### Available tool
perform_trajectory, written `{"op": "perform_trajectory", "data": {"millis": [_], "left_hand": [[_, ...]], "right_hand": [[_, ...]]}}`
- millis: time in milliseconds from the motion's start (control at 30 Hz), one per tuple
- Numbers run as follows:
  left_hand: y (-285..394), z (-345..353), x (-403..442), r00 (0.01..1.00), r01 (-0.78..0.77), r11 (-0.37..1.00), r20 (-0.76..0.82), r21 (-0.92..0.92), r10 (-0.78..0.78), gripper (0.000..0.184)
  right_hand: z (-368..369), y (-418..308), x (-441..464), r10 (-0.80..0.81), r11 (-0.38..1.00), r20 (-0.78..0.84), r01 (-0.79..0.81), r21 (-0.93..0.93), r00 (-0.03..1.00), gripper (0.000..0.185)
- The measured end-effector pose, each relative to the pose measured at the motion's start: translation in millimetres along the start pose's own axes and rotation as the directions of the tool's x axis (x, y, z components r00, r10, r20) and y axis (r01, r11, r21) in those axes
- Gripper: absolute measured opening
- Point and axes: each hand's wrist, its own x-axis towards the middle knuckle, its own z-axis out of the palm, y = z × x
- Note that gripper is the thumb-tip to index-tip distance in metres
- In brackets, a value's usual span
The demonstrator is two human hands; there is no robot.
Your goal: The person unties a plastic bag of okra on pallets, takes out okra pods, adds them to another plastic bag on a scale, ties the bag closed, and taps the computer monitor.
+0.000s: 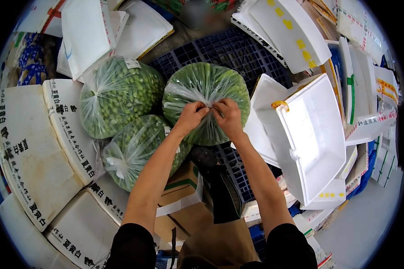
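Observation:
A clear plastic bag of green vegetables [179, 89] stands in the middle, its top gathered at the centre. My left hand [192, 117] pinches the gathered plastic from the left. From the right, my right hand [228, 117] pinches the same gathered top, with its fingertips close to those of my left hand. Two more bags of green vegetables lie to the left: one bag [125, 94] at the upper left, another bag [137, 145] below it. Both have their tops twisted together. What the plastic is fastened with under my fingers is too small to tell.
Blue plastic pallets [220, 47] lie behind and under the bags. White foam boxes [316, 134] are piled at the right, with more foam boxes [60, 148] at the left. A cardboard box [184, 210] stands near my legs. A foam lid [85, 38] leans at the upper left.

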Motion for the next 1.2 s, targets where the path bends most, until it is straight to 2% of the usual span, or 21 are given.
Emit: {"op": "perform_trajectory", "data": {"millis": [67,167,267,367,467,567,667,767,867,967,1067,1167,1200], "left_hand": [[-2.6,1.7,-0.3,1.0,0.027,0.993,0.008,-0.111,-0.026,0.023],[-2.2,9.7,-6.0,0.998,0.038,0.969,-0.041,-0.245,-0.049,0.022],[-8.7,18.6,-7.5,0.989,-0.072,0.977,-0.137,-0.199,0.045,0.021],[-14.0,26.6,-8.1,0.96,-0.189,0.97,-0.237,-0.154,0.149,0.019],[-12.2,27.3,-10.0,0.918,-0.287,0.954,-0.259,0.093,0.301,0.018],[-18.7,33.3,-2.8,0.89,-0.283,0.931,-0.3,0.229,0.344,0.017],[-23.5,37.0,0.2,0.837,-0.335,0.897,-0.345,0.29,0.424,0.017],[-20.1,40.9,-1.4,0.81,-0.337,0.907,-0.413,0.253,0.417,0.017],[-23.0,46.4,0.0,0.786,-0.333,0.894,-0.436,0.3,0.438,0.018],[-20.9,42.6,-0.2,0.798,-0.329,0.86,-0.371,0.391,0.475,0.02],[-21.3,40.8,2.6,0.793,-0.344,0.834,-0.343,0.431,0.504,0.02],[-17.2,33.8,1.2,0.795,-0.372,0.787,-0.27,0.492,0.544,0.02],[-18.2,32.4,1.5,0.799,-0.379,0.799,-0.271,0.466,0.537,0.02]], "right_hand": [[-0.5,-2.1,1.7,-0.03,1.0,-0.008,0.03,-0.009,1.0,0.014],[1.4,-0.1,-1.1,0.093,0.996,0.073,-0.093,-0.004,0.993,0.013],[-1.2,-1.3,-2.5,0.052,0.998,0.066,-0.053,0.025,0.996,0.014],[-18.9,-31.6,7.4,-0.18,0.983,-0.015,0.18,-0.031,0.984,0.016],[-22.4,-40.6,23.3,-0.368,0.913,0.11,0.381,-0.148,0.923,0.015],[-13.9,4.5,18.1,-0.273,0.896,0.27,0.346,-0.277,0.923,0.016],[-18.4,13.5,23.3,-0.266,0.913,0.35,0.352,-0.208,0.898,0.019],[-19.6,12.3,29.8,-0.302,0.909,0.347,0.378,-0.177,0.888,0.019],[-20.0,6.4,40.6,-0.435,0.839,0.419,0.528,-0.133,0.797,0.02],[-18.9,17.2,49.4,-0.508,0.772,0.511,0.63,-0.087,0.694,0.02],[-16.8,19.9,50.1,-0.498,0.771,0.544,0.632,-0.078,0.675,0.013],[-18.2,19.9,54.9,-0.451,0.839,0.554,0.544,-0.005,0.7,0.018],[-16.3,22.4,52.5,-0.382,0.894,0.537,0.448,0.008,0.752,0.015]]}}
